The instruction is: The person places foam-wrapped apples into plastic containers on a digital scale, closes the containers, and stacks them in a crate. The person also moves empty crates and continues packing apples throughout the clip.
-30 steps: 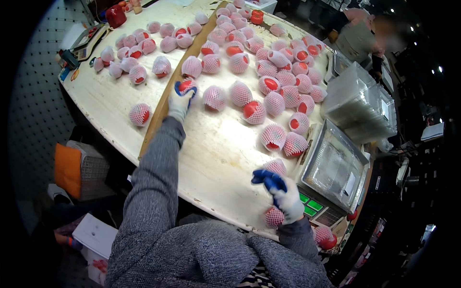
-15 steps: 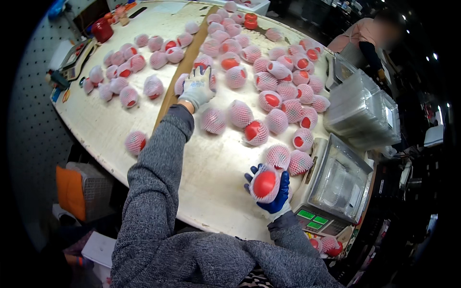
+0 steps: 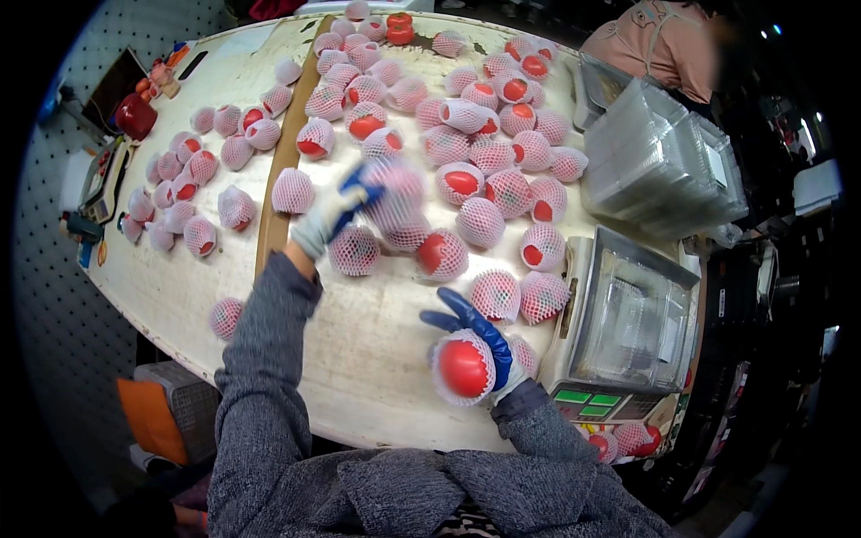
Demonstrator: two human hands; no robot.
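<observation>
The right hand (image 3: 480, 354) grips a red netted fruit (image 3: 463, 368) above the counter (image 3: 359, 350) edge. The blurred left hand (image 3: 336, 211) seems closed on another netted fruit (image 3: 395, 193). A loose grip could drop either onto neighbouring fruit, bruising them.

Dozens of net-sleeved red fruits (image 3: 480, 220) are lying across the pale round table (image 3: 359, 350), a scale (image 3: 628, 323) is sitting at its right edge beside stacked clear plastic boxes (image 3: 659, 161), and another person (image 3: 668, 45) is standing at the far side.
</observation>
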